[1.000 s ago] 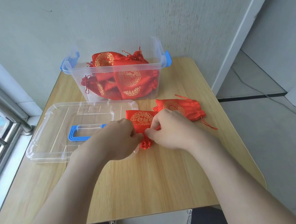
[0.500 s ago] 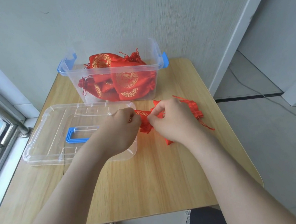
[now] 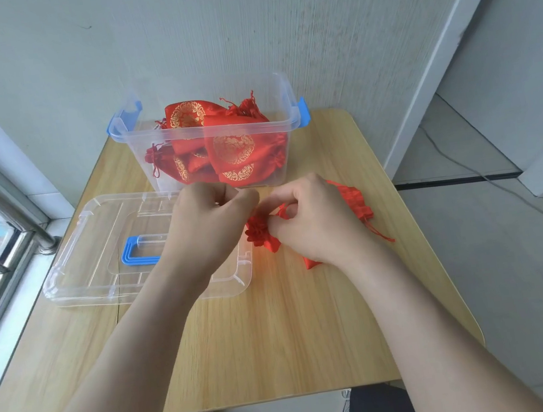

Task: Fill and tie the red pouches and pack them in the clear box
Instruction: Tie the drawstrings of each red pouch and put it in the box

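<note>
A red pouch (image 3: 262, 236) with a gathered, ruffled mouth is held between both hands over the wooden table (image 3: 280, 336). My left hand (image 3: 210, 221) is curled, its fingertips at the pouch's drawstring. My right hand (image 3: 313, 221) pinches the cord and covers most of the pouch body. Another red pouch (image 3: 355, 200) lies on the table behind my right hand, partly hidden. The clear box (image 3: 286, 121) with blue latches stands at the back, holding several red pouches with gold print.
The box's clear lid (image 3: 91, 264) with a blue handle lies flat at the left, under my left wrist. A window rail runs along the left edge. The wall is right behind the box. Floor drops off at the table's right edge.
Both hands lifted the pouch off the table and drew its mouth shut into a ruffle. The hands moved slightly away from me and a little apart.
</note>
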A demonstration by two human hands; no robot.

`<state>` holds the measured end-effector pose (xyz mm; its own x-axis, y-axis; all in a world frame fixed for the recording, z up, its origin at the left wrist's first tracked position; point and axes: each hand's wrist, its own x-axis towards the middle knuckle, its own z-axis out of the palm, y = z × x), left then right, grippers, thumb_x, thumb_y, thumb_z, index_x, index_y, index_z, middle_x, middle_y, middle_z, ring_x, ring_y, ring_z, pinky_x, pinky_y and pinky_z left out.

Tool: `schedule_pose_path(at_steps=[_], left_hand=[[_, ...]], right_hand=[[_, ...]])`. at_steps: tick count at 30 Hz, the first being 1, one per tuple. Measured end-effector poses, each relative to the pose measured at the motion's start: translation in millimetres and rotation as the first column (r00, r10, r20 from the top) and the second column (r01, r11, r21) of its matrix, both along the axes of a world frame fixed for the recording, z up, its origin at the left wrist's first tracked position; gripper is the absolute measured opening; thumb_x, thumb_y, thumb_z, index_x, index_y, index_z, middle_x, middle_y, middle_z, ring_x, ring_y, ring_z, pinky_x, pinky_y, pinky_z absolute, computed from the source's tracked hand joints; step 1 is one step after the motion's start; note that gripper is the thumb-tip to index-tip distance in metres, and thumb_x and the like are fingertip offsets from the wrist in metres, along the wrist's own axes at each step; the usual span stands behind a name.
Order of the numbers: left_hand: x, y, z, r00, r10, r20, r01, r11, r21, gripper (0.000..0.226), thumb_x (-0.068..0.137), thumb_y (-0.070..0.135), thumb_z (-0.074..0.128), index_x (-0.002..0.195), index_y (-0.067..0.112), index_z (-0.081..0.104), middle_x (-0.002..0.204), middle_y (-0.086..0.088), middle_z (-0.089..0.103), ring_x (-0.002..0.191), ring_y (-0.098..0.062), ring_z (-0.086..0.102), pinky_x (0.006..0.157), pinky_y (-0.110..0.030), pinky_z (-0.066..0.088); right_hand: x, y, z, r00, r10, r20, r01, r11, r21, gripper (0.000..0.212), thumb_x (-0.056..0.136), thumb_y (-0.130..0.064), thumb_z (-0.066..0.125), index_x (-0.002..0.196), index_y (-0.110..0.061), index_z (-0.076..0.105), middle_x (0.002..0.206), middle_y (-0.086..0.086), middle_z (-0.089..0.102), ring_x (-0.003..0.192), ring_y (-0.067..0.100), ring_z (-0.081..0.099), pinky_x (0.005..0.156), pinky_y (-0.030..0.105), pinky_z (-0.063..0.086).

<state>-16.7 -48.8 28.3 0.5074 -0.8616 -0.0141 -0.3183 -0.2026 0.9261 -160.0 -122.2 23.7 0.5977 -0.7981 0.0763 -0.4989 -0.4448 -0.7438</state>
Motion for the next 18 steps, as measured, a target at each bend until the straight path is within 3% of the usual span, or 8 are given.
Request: schedule_pose_path(at_steps=[3,5,9,13,16,18], left_hand=[[-2.9,2.2,2.4,0.997,-0.071,-0.033,0.070,0.997,-0.041,0.036,0.095,0.021,0.072,0.073,-0.007,0.069,0.063,-0.016,0.068,0.058,-0.017,0.060,0.059,-0.025,0.049],[-4.9,2.9,4.0,0.989,-0.125,-0.076,0.123,0.992,-0.027,0.036,0.098,0.023,0.073,0.075,-0.005,0.072,0.061,-0.012,0.070,0.054,-0.016,0.062,0.056,-0.019,0.050],[0.5,0.1,1.1,0.971,-0.168,-0.173,0.175,0.984,0.024,0.041,0.106,0.029,0.061,0.092,-0.008,0.068,0.078,0.001,0.079,0.053,-0.013,0.053,0.057,-0.027,0.048],[3.7,-0.8,-2.7,0.961,-0.149,-0.235,0.172,0.982,0.078,0.047,0.110,0.036,0.055,0.109,-0.010,0.065,0.084,0.001,0.080,0.055,-0.015,0.048,0.061,-0.030,0.047],[5.5,-1.0,-3.8,0.940,-0.112,-0.324,0.150,0.984,0.094,0.043,0.110,0.039,0.053,0.093,0.001,0.064,0.081,-0.001,0.074,0.075,-0.027,0.053,0.063,-0.033,0.047],[6.1,-1.4,-3.9,0.931,-0.090,-0.355,0.137,0.985,0.109,0.038,0.111,0.037,0.051,0.086,0.010,0.061,0.078,-0.002,0.070,0.080,-0.029,0.052,0.064,-0.034,0.047]], right_hand=[[0.9,1.2,1.0,0.999,0.011,-0.035,-0.014,0.997,-0.079,0.025,0.086,-0.008,0.068,0.083,-0.028,0.082,0.053,-0.021,0.063,0.053,0.005,0.058,0.048,0.013,0.036],[1.2,1.3,0.9,0.999,0.000,-0.046,-0.004,0.996,-0.092,0.021,0.085,-0.008,0.068,0.081,-0.026,0.077,0.046,-0.022,0.055,0.050,0.003,0.054,0.045,0.013,0.034],[-2.8,-3.6,-2.1,0.997,-0.070,-0.023,0.071,0.997,0.040,0.018,0.088,-0.014,0.073,0.101,-0.026,0.072,0.058,-0.013,0.057,0.048,-0.002,0.055,0.039,0.012,0.036],[-3.1,-4.9,-7.6,0.999,-0.033,-0.038,0.039,0.984,0.173,0.013,0.091,-0.020,0.073,0.101,-0.028,0.073,0.061,-0.014,0.054,0.044,-0.002,0.052,0.039,0.019,0.038],[-3.1,-6.9,-11.5,0.998,-0.057,-0.031,0.062,0.979,0.192,0.003,0.096,-0.029,0.074,0.099,-0.028,0.075,0.062,-0.013,0.059,0.046,-0.002,0.052,0.043,0.017,0.039],[-3.2,-10.1,-14.0,0.996,-0.085,-0.041,0.091,0.975,0.203,0.010,0.101,-0.033,0.069,0.100,-0.027,0.076,0.069,-0.006,0.066,0.048,0.002,0.054,0.045,0.020,0.040]])
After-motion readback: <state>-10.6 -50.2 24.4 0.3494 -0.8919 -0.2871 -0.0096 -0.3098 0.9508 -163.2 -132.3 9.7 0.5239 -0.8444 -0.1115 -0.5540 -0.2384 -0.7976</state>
